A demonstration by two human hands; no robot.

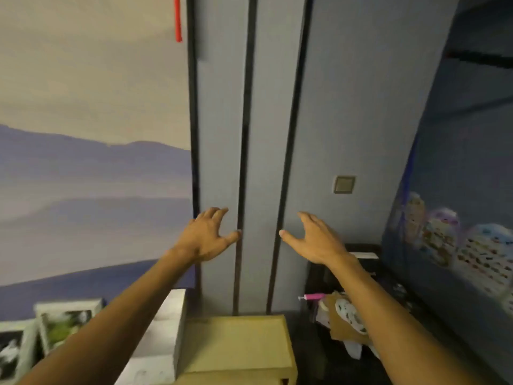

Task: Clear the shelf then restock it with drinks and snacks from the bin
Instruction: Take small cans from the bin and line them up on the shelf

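Note:
Both my arms reach forward toward a grey panelled wall. My left hand (pixel 206 236) is open with fingers spread, holding nothing, in front of a dark vertical groove. My right hand (pixel 313 238) is also open and empty, a little to the right of the second groove. Below my hands a light wooden shelf top (pixel 236 345) stands against the wall with nothing on its visible surface. No bin, drinks or snacks show clearly; the picture is blurred.
A white block-like unit (pixel 163 337) stands left of the wooden top, with framed pictures (pixel 66 326) beyond it. To the right lies dark clutter with a cardboard piece (pixel 344 326) and a pink item (pixel 312 296). Patterned bags (pixel 444 237) hang at far right. A wall switch (pixel 344 184) sits above.

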